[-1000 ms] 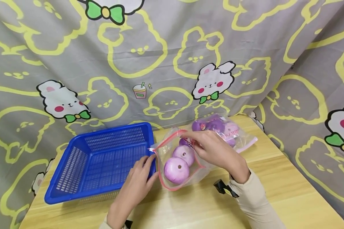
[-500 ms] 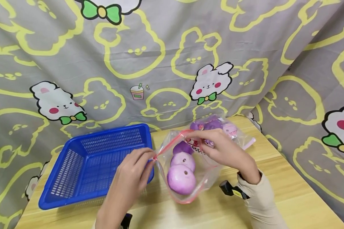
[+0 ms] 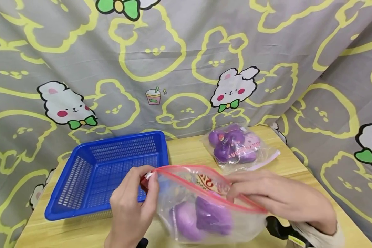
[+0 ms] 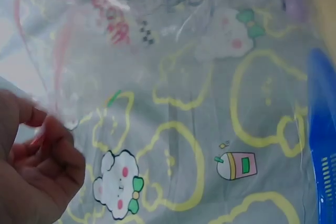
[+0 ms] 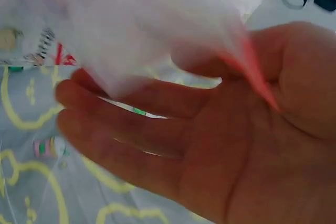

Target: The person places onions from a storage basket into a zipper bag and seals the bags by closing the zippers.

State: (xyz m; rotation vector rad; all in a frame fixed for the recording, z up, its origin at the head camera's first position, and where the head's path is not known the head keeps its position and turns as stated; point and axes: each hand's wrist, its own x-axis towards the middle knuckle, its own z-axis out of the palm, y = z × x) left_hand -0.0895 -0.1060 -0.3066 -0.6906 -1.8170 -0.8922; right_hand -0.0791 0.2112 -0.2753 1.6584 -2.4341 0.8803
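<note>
A clear zip bag [image 3: 217, 220] with a red seal hangs upright at the table's front. Through its plastic show several purple rounded items [image 3: 189, 220], blurred. My left hand [image 3: 134, 203] pinches the seal's left corner between thumb and fingers; the left wrist view shows that left hand [image 4: 39, 158] at the red edge. On the other side my right hand [image 3: 279, 196] holds the rim, fingers bent over the seal. In the right wrist view, bag film runs between thumb and fingers of the right hand [image 5: 210, 129], and blur hides the exact contact.
A blue perforated plastic basket [image 3: 54, 206] stands on the left of the wooden table [image 3: 189, 151]. Further back on the right lies a second clear bag [image 3: 241, 148] holding purple items. A patterned grey curtain [image 3: 173, 69] hangs behind and at the right.
The open bag, earlier lying with its mouth toward me, is now upright and nearer. My left hand went from the basket's edge to the seal corner; my right hand moved right and down.
</note>
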